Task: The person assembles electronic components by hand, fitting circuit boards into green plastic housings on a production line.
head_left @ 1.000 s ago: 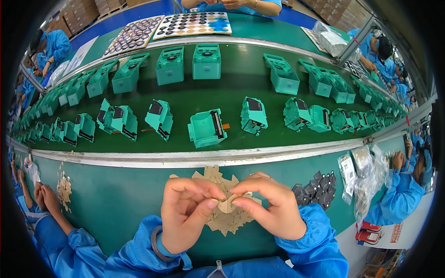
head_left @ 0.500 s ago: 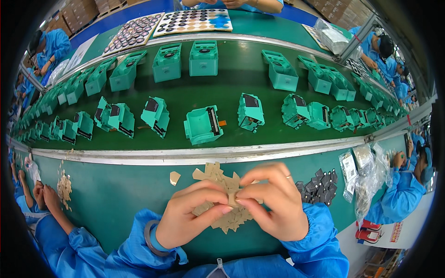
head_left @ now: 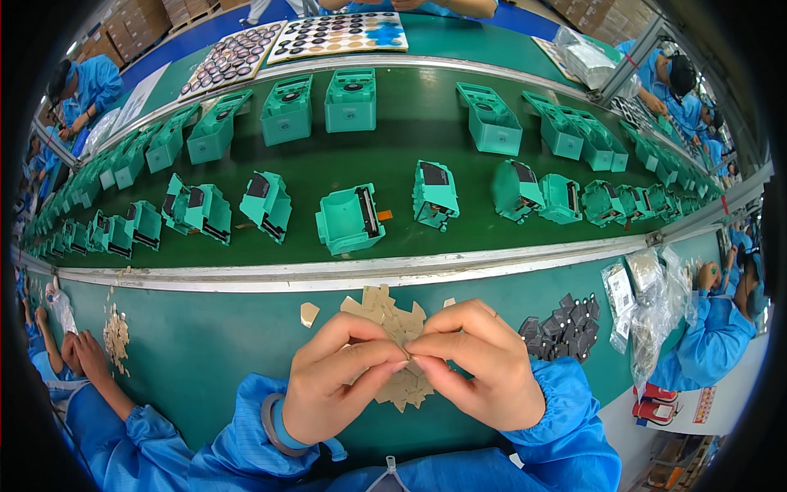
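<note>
Fingers of left hand and right hand pinched together on one tan piece; we judge a slip drops it into the pile.

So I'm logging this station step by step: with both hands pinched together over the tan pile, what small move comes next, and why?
Probably peeling or separating one small tan piece: the left hand and right hand meet fingertip to fingertip just above the pile of tan pieces, pinching something too small to make out. A teal housing lies open on the belt just beyond.
</note>
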Motion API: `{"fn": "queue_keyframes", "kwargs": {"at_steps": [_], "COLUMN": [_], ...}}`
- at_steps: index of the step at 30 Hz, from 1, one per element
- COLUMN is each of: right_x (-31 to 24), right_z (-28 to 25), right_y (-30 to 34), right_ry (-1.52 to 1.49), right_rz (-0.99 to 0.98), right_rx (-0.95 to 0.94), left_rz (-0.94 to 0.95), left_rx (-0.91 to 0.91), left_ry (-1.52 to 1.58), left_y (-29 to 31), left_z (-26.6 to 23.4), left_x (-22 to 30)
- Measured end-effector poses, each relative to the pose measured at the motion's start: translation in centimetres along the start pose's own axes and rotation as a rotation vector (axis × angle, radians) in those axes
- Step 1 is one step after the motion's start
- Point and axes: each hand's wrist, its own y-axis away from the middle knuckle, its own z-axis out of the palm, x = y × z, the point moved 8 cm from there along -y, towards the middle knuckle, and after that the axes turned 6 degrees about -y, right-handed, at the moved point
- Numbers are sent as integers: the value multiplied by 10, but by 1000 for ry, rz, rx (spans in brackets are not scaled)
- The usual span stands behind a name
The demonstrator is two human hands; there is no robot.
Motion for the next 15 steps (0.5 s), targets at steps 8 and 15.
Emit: {"fn": "queue_keyframes", "kwargs": {"at_steps": [8,15], "right_x": [4,10], "right_z": [-1,-5], "right_y": [4,5], "right_ry": [-22,-80], "right_rz": [-29,-8], "right_rx": [-4,-18], "left_rz": [-31,-35], "left_rx": [-14,-6], "left_ry": [-50,-11], "left_y": [1,-1], "left_z": [7,13], "left_x": [-1,-1]}}
